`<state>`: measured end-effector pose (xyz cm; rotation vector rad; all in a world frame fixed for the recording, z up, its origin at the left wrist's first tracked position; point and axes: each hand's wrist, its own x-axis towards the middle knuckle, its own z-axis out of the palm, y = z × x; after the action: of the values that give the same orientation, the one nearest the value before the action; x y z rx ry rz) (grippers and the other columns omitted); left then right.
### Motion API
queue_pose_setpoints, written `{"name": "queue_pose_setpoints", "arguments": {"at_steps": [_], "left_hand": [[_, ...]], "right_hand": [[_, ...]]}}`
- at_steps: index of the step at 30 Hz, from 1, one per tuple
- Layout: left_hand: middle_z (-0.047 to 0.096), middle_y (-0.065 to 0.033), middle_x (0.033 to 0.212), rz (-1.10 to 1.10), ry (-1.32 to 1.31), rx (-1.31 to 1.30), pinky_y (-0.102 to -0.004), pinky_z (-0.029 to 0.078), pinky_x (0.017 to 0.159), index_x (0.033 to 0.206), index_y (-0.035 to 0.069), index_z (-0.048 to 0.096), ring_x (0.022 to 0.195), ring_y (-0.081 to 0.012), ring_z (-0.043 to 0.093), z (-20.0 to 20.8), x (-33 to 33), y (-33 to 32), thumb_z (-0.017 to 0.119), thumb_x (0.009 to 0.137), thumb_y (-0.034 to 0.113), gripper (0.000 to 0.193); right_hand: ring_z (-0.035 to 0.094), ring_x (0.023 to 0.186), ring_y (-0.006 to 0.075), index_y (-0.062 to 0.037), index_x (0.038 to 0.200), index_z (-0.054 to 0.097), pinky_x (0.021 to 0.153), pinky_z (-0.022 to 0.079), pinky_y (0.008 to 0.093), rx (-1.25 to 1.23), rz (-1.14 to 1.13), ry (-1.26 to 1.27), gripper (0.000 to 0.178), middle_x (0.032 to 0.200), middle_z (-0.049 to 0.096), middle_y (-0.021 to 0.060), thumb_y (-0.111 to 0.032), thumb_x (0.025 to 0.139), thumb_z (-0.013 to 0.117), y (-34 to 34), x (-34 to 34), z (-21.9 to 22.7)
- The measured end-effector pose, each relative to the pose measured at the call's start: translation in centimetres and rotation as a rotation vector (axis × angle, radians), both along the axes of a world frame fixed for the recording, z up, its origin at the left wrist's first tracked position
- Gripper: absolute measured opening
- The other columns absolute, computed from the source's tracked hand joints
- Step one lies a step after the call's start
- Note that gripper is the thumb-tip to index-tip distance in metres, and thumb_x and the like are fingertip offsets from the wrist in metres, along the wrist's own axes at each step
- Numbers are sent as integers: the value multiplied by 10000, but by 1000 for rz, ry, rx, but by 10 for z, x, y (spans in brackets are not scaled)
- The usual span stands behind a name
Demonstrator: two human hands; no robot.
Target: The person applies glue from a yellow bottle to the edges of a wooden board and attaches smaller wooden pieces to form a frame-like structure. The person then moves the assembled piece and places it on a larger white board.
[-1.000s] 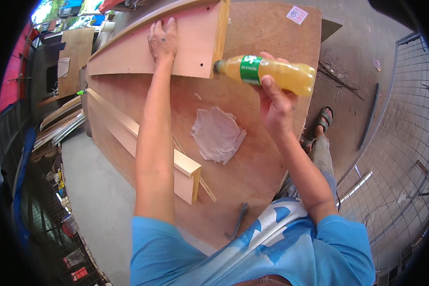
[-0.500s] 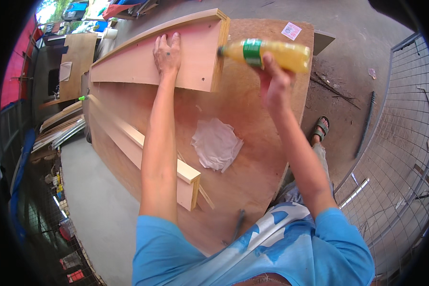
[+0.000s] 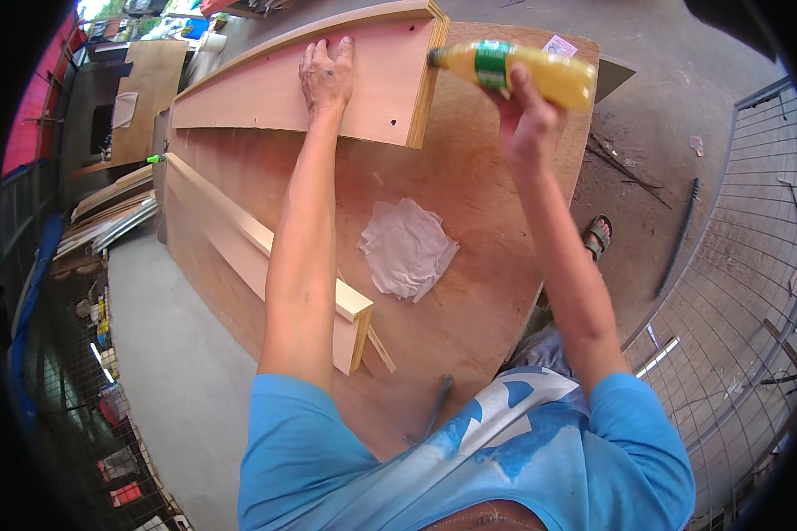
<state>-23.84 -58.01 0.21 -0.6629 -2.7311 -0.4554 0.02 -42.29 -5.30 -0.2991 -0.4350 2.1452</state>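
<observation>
My left hand (image 3: 326, 81) lies flat with fingers stretched on a long pale wooden board piece (image 3: 381, 93), whose layered plywood end faces right. In my right hand (image 3: 531, 115) is a plastic bottle (image 3: 553, 78) of yellowish liquid with a green label. The bottle is held sideways, and its dark narrow tip points left at the end of the board piece; I cannot tell whether it touches. A crumpled whitish cloth (image 3: 407, 248) rests on the brown plywood tabletop (image 3: 496, 257) below my hands. Left of the cloth lies a second wooden piece (image 3: 350, 341), partly behind my left forearm.
A printed paper square (image 3: 559, 46) sits at the far right corner of the tabletop. A thin wood strip (image 3: 381, 351) and a dark rod (image 3: 439, 403) lie near my body. Wire mesh fencing (image 3: 744, 257) stands at right, and stacked planks (image 3: 115, 199) at left.
The view has shifted slightly, so most things sit higher in it. My right hand still holds the bottle close to the board's end, and my left hand stays on the board.
</observation>
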Motion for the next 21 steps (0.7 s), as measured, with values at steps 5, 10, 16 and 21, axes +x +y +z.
{"name": "queue_pose_setpoints", "arguments": {"at_steps": [5, 10, 16, 21], "left_hand": [[467, -252, 1460, 3, 7, 7, -446, 317, 1154, 1356, -35, 549, 1374, -387, 411, 1, 4, -1, 531, 947, 559, 721], [471, -253, 1457, 4, 18, -4, -446, 317, 1154, 1353, -35, 551, 1367, -389, 419, 2, 3, 3, 525, 950, 549, 710], [499, -251, 1433, 0, 37, -1, -424, 327, 1140, 1330, -63, 563, 1360, -379, 439, -1, 2, -1, 525, 947, 547, 721], [475, -263, 1448, -1, 14, 5, -453, 330, 1145, 1342, -47, 556, 1360, -397, 429, 1, 4, -3, 530, 948, 545, 712]], "right_hand": [[619, 1139, 251, -38, 1302, 486, 908, 609, 421, -119, 98, -10, 537, 1293, 584, 173, -92, 849, 768, -68, 62, 18], [598, 1190, 303, -43, 1318, 474, 925, 598, 480, -60, 81, -45, 469, 1355, 542, 192, -93, 909, 697, -49, 43, 16], [603, 1188, 310, -36, 1280, 502, 926, 603, 484, 8, 88, -42, 411, 1344, 554, 197, -74, 914, 684, -40, 39, 8], [632, 1138, 293, -36, 1237, 537, 908, 606, 488, -38, 58, -31, 358, 1255, 610, 178, -68, 913, 684, -39, 33, 3]]}}
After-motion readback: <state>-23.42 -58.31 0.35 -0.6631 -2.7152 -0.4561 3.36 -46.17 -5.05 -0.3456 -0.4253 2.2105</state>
